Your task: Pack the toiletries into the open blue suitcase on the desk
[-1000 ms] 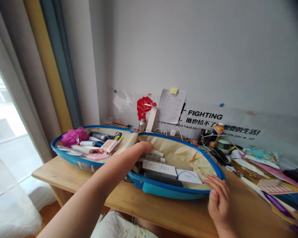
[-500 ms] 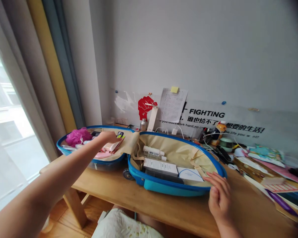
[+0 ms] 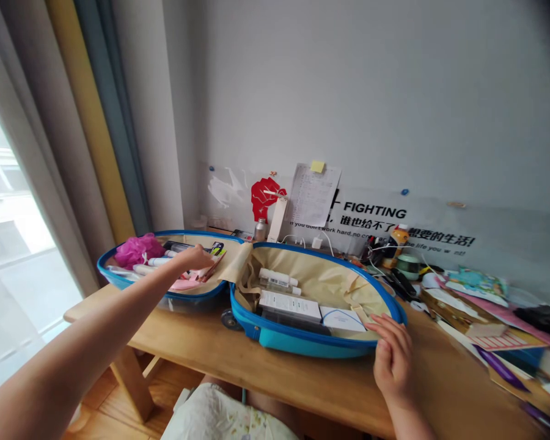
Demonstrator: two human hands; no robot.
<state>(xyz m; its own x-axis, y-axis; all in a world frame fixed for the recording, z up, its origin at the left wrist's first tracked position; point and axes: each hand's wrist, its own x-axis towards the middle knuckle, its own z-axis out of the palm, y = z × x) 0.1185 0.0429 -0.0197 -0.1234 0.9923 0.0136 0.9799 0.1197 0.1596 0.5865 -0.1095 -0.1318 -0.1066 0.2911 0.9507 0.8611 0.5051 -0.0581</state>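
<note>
A small blue suitcase [image 3: 302, 343] lies wide open on a wooden table [image 3: 256, 379]. My left hand [image 3: 193, 257] reaches into its left half [image 3: 119, 278], resting on tubes and a pink item [image 3: 183, 284]; its fingers curl down and are partly hidden. A purple bath pouf [image 3: 137, 249] sits at that half's far left. My right hand [image 3: 393, 357] lies flat, fingers spread, on the right half's near rim beside a white box [image 3: 343, 319]. White boxes [image 3: 288, 304] and small bottles [image 3: 277, 279] fill the right half.
Curtains and a bright window stand at the left. Bottles, cables, a green jar [image 3: 409, 266], papers and books [image 3: 495, 333] crowd the table's right side. A wall [image 3: 376, 211] with printed lettering and pinned paper runs behind. My lap shows below the table edge.
My left hand left the right half of the suitcase and crossed to the left half, now resting on the items there. My right hand stayed on the rim.
</note>
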